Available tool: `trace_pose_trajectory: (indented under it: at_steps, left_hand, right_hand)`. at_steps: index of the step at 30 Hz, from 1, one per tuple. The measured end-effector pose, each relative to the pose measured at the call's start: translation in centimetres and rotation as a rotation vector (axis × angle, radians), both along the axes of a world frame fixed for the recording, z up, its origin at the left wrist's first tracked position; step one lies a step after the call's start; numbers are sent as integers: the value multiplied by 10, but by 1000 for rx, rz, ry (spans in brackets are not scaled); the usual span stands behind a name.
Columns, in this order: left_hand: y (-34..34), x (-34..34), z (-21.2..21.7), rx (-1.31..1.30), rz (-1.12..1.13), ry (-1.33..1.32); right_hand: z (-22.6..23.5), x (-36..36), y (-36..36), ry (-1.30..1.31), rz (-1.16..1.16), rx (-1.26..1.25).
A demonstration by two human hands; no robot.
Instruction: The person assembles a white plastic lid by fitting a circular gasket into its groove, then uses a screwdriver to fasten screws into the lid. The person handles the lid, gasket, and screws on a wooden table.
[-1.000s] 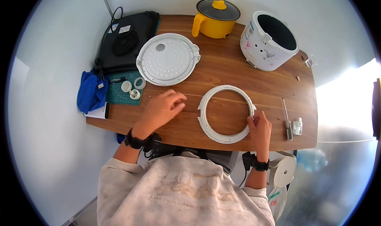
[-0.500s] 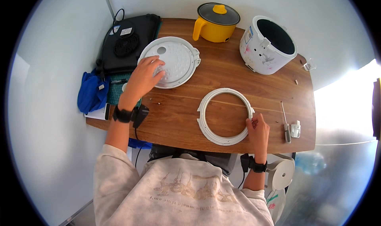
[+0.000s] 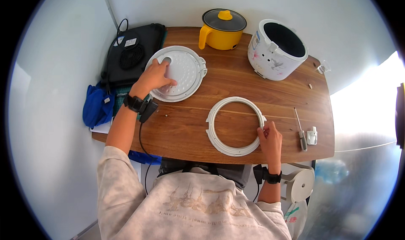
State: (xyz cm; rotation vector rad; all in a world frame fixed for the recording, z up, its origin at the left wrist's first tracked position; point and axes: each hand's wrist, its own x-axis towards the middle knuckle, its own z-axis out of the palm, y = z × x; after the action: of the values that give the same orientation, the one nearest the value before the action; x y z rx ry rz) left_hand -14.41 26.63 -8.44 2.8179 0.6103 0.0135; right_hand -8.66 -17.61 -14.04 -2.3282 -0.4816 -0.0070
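Over the round white lid (image 3: pixel 187 73) at the left, my left hand (image 3: pixel 155 77) has its fingers spread, fingertips near the lid's small round hole. Whether they touch the lid I cannot tell. The lid lies flat, its dimpled face up, a hinge-like tab on its right side. My right hand (image 3: pixel 270 139) pinches the right edge of a white plastic ring (image 3: pixel 215 139), which lies on the table before me. The fingertips of that hand are partly hidden.
On the wooden table (image 3: pixel 185 132), a screwdriver (image 3: pixel 301 134) and a small white plastic piece (image 3: pixel 311 136) lie right. Behind stand a yellow pot (image 3: pixel 223 35) and a white rice cooker body (image 3: pixel 272 58). A black flat case (image 3: pixel 130 50) and blue cloth (image 3: pixel 97 107) occupy the left.
My left hand has moved farther over the lid, toward its hole, with fingers reaching forward. My right hand stays at the ring's edge. The whole view has shifted slightly.
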Motion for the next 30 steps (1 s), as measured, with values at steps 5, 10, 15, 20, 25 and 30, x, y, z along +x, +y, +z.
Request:
trace_pose_trajectory:
  at_steps: [5,10,15,20,25,30]
  left_hand:
    - [10,3,-2,-22,-3,-67]
    - [7,0,5,26,-26,-119]
    - [-10,-10,30,85,-48,-252]
    - [-49,-20,67,139,-30,-515]
    - [-83,-22,73,175,-114,-747]
    - [-139,-35,41,-62,-306,-704]
  right_hand:
    - [-7,2,-3,-6,2,9]
    - [-2,-2,-1,2,-2,19]
    - [-2,-3,-4,-20,15,16]
    - [2,-2,-7,-20,34,23]
    - [10,-7,-6,-57,-15,63]
    - [47,-31,-4,600,189,550]
